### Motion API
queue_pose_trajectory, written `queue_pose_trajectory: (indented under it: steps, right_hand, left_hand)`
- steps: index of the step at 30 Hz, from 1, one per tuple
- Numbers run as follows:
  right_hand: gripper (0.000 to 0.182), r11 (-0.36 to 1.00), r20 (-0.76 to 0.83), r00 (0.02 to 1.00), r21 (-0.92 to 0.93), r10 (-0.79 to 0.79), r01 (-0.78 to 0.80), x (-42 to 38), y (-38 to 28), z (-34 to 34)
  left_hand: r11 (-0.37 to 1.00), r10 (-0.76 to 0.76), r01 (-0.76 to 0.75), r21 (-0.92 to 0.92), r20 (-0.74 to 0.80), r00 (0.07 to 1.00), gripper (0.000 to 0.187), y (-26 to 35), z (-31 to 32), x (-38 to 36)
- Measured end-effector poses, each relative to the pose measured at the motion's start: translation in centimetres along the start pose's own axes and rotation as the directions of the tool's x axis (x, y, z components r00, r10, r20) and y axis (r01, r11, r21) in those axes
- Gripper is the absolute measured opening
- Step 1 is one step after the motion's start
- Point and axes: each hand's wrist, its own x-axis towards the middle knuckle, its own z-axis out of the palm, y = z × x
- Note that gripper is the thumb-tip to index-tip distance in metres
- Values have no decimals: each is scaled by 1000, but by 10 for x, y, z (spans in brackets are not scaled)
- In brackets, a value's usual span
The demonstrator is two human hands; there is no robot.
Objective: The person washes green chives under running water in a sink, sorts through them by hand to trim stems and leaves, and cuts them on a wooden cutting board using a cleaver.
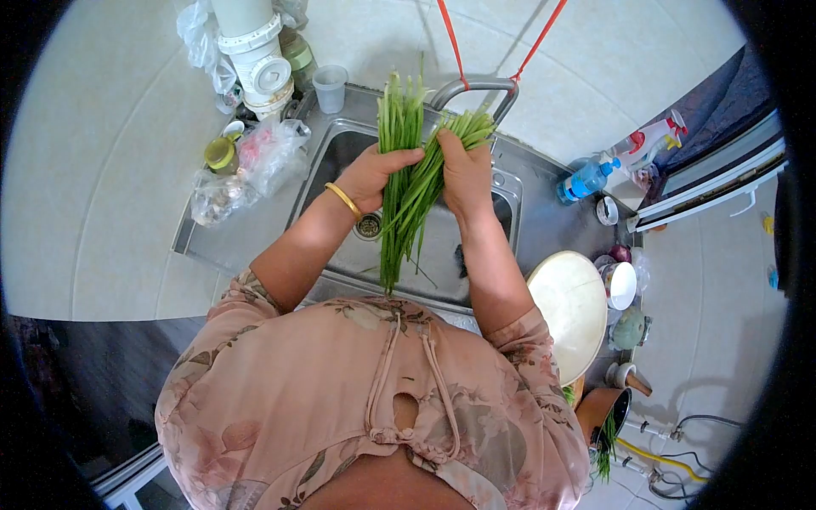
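Note:
Over the sink (489, 274), my left hand (381, 174) is closed round a bunch of garlic chives (399, 115), its thumb lying across the stems. My right hand (467, 174) grips a second bunch of garlic chives (470, 129), tilted to the upper right. The two bunches touch and cross between my hands, and their green leaves hang down together toward my body. Both palms are hidden behind the stems. A round drain (368, 225) shows below my left wrist, which wears a gold-coloured bangle.
The curved faucet (476, 85), tied with red cord, stands behind the bunches. On the left are a plastic cup (330, 89) and plastic bags (263, 161). To the right are a blue bottle (586, 181), a large pale round board or lid (568, 314) and a pot (602, 412).

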Motion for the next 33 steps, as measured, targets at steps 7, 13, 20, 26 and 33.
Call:
queue_pose_trajectory:
  steps: [7,13,20,26,33]
  right_hand:
    - [10,996,46,995,-4,93,-93,-2,-8,2]
    - [16,994,87,995,-99,55,-47,1,0,-3]
    - [20,970,-38,976,125,216,-209,10,-2,-21]
    - [19,958,-251,956,275,150,-78,11,-9,-72]
    - [14,963,-363,904,223,226,-151,-10,29,-78]
  left_hand:
    - [997,50,-47,60,-49,998,27,-3,3,1]
    - [991,82,-70,113,-101,992,29,-5,8,-2]
    - [978,55,-32,204,-109,993,19,18,-46,-9]
    - [567,152,91,818,-213,965,19,69,-129,-83]
    - [-375,222,521,767,-471,854,41,19,-276,-136]
